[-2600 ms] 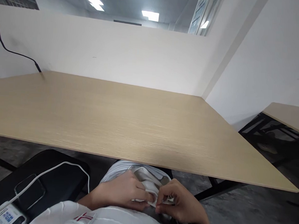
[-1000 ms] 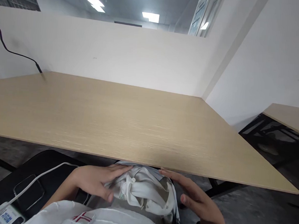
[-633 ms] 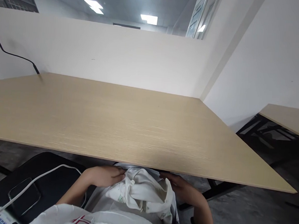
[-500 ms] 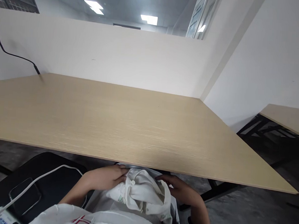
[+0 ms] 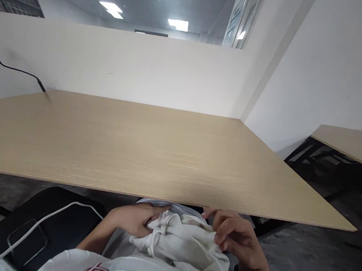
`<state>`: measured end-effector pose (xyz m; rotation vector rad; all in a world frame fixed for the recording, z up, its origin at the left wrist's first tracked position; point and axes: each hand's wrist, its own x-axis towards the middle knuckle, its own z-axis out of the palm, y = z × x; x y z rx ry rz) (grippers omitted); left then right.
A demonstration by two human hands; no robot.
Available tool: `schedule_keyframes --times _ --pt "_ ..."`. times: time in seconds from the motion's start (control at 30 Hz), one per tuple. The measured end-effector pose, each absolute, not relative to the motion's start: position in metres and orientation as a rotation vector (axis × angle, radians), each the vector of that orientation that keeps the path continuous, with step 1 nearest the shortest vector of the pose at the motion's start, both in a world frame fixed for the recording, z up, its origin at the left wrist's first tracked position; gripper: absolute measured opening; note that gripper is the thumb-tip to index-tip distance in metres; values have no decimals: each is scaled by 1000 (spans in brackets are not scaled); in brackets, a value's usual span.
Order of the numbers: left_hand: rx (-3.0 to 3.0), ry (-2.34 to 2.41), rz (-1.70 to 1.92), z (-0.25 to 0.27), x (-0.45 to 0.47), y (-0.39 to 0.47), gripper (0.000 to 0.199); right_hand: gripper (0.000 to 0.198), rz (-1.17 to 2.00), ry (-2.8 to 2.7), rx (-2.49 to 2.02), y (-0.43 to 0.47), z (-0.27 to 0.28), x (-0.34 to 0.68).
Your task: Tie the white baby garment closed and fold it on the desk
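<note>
A crumpled white garment (image 5: pixel 189 242) with a small faint print and a button lies in my lap, just below the table's front edge. My left hand (image 5: pixel 135 219) grips its left side, one finger stretched along the top and the cloth between finger and thumb. At the right edge of the fabric, my right hand (image 5: pixel 239 235) is closed with bent fingers, pinching the cloth. Part of the garment's far side is hidden under the tabletop.
The light wooden table (image 5: pixel 143 149) reaches back to a white partition (image 5: pixel 142 71). A black chair (image 5: pixel 61 226) stands on the left with a white cable (image 5: pixel 47 217) across it. A black cable (image 5: pixel 19 69) hangs at the far left. Another table (image 5: pixel 349 139) is at the right.
My right hand has come out from beyond the garment and moved to the right and towards me, spreading the cloth wider. My left hand has shifted slightly to the right along it.
</note>
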<state>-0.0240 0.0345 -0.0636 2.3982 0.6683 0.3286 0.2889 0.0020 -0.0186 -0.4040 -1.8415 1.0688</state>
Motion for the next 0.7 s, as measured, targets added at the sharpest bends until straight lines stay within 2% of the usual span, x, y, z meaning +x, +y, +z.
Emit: schedule_keyframes --times 0.07,0.2,0.27,0.43,0.5,0.6,0.7 --pt "2355 662 277 -56 -21 34 64 14 1044 -1780 -365 2 -15 281" --pt "2328 813 275 -33 -22 26 30 12 1008 -1753 -372 -1 -6 278" --pt "2344 904 279 -20 -27 18 20 12 931 -1757 -439 -7 0 285" --pt "2322 1054 358 16 -51 -5 12 9 537 -1767 -705 -29 21 306" --pt "2317 1115 484 30 -63 -9 17 13 380 -1831 -801 -33 33 311" --pt "2337 1202 789 49 -78 -10 24 28 136 -1977 -918 -32 52 316" --pt "2300 1192 1232 66 -78 -14 31 22 -31 -2033 -968 -29 66 316"
